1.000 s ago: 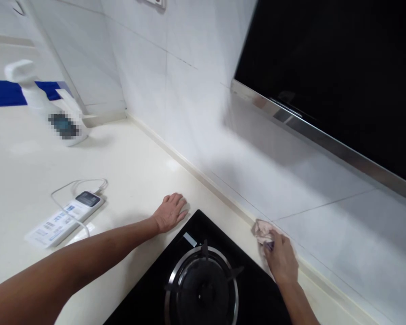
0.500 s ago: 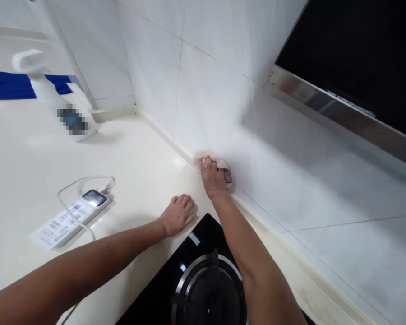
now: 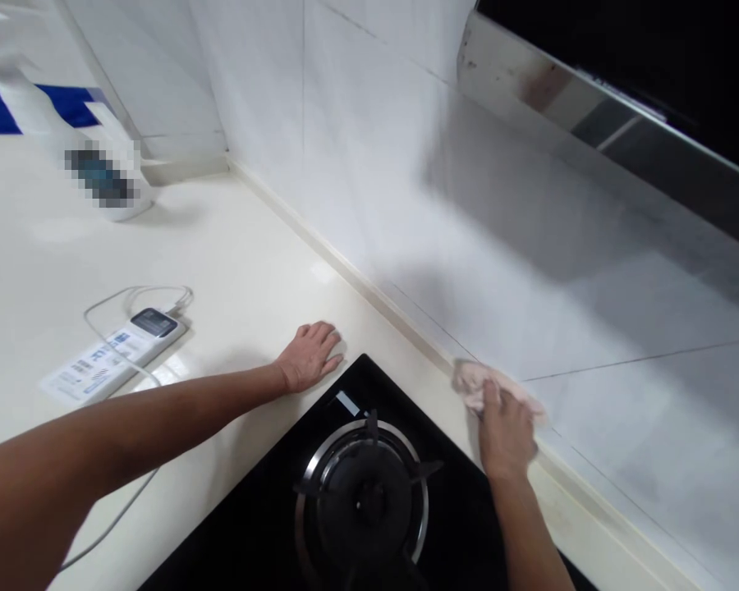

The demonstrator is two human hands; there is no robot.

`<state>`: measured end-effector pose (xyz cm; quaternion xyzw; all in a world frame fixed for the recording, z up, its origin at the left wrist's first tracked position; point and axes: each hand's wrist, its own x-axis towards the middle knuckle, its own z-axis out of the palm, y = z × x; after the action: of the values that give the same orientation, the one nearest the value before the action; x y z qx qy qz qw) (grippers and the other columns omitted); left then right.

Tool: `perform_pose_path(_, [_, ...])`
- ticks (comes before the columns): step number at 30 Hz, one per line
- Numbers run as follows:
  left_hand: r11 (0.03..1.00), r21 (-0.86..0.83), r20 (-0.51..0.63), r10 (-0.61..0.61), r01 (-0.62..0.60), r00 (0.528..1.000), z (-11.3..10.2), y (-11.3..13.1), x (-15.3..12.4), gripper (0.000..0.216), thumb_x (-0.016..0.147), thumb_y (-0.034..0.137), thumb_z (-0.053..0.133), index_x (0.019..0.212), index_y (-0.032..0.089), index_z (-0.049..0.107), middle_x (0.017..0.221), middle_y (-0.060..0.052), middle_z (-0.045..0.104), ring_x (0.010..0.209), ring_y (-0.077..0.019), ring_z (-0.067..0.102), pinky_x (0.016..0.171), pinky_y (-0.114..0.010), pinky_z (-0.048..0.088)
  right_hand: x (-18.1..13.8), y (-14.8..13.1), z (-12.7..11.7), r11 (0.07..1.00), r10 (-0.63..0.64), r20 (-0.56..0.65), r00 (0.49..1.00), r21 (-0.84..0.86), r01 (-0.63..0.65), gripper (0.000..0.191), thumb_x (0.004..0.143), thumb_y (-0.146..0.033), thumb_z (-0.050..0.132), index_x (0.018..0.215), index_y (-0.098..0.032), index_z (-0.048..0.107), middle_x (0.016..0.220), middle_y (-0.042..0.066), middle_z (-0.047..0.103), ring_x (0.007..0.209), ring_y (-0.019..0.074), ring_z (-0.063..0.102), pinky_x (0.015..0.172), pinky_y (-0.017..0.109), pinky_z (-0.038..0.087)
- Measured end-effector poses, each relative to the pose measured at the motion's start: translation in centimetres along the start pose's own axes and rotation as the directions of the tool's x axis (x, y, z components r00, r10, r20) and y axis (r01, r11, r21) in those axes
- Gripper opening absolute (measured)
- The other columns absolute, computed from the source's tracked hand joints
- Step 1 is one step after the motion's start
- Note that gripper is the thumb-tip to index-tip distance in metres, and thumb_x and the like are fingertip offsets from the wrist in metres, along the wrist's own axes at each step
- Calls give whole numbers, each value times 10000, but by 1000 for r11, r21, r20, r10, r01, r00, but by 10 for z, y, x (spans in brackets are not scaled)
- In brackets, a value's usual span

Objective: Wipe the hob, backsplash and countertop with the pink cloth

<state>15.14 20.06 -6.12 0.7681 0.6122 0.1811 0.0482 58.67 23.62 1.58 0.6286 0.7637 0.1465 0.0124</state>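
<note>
My right hand [image 3: 506, 431] presses a pale pink cloth [image 3: 480, 379] against the foot of the tiled wall, at the ledge behind the stove. Its fingers are closed over the cloth, partly blurred. My left hand [image 3: 311, 357] lies flat on the white countertop [image 3: 252, 254], fingers stretched out, just beside the corner of the black gas stove [image 3: 431, 410]. A round burner [image 3: 369, 501] with a metal ring and pan supports sits between my two arms.
A white power bank [image 3: 117, 353] with a cable [image 3: 123, 509] lies on the counter at left. Farther back stands a white spray bottle [image 3: 107, 176] before a blue cloth-like strip [image 3: 74, 105]. A dark range hood [image 3: 591, 90] with a shiny edge juts out at upper right.
My right hand has slid the cloth to the right along the wall's base. My left hand stays on the counter. The view has shifted slightly, showing more of the burner.
</note>
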Motion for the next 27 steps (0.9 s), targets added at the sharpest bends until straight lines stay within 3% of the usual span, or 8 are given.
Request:
perform_pose_path(3, [999,33,26,-3,2,1000,-1,3,1,483,1050,515,465,1352,171,620,1412,-206,586,1342,-383,482,1080,-553,402,-38,41,16,999,34,-53,998,-27,-36,562,1015,-248,497,1577,-234,487,1338,229,601,1130,400,592,872,518,538])
perform_pose_path(6, [997,70,51,9,-13,999,-1,4,2,513,1055,531,452,1362,153,613,1436,-226,573,1358,-397,473,1082,-563,399,-39,28,23,998,53,-81,995,19,-52,675,1009,-262,463,1660,-153,320,1330,266,591,1162,424,587,890,541,539])
perform_pose_path(9, [996,88,63,18,-24,998,-1,5,1,530,1060,551,432,1362,153,609,1449,-230,566,1372,-402,464,1084,-566,395,-15,-15,17,991,118,-42,992,73,-115,699,1021,-275,433,1671,-80,266,1346,296,579,1207,439,573,870,526,537])
perform_pose_path(13, [996,82,80,19,-26,997,-1,5,0,553,1060,570,427,1374,148,599,1458,-229,561,1382,-404,459,1092,-568,387,39,-81,-7,989,79,82,993,115,-88,589,1046,-266,467,1627,-169,445,1427,236,570,1220,394,573,855,454,526])
perform_pose_path(17, [997,72,92,26,-32,995,-4,7,0,554,1060,568,437,1363,137,608,1455,-232,566,1373,-406,460,1091,-573,385,102,-157,-28,985,-96,14,995,142,93,535,1046,-184,479,1579,-167,519,1329,222,614,1173,357,560,858,435,532])
perform_pose_path(22, [996,81,108,35,-43,994,-8,9,-1,542,1074,550,422,1340,121,617,1450,-223,572,1358,-388,462,1094,-555,386,159,-257,-44,937,-331,-92,939,87,338,488,1059,-110,434,1539,-91,515,1329,234,600,1198,311,531,858,384,540])
perform_pose_path(25, [997,64,104,29,-36,994,-9,8,-1,537,1075,544,428,1353,122,611,1446,-218,580,1351,-378,467,1092,-547,389,173,-287,-52,941,-316,-79,945,102,323,513,1073,-99,386,1579,-82,471,1384,243,579,1218,303,530,833,369,551])
perform_pose_path(27, [999,44,98,25,-29,995,-9,6,-1,522,1077,526,438,1362,122,607,1438,-215,588,1342,-369,477,1085,-541,395,172,-284,-56,934,-340,-68,938,94,345,528,1080,-96,339,1597,-90,452,1381,237,586,1220,305,527,815,378,555])
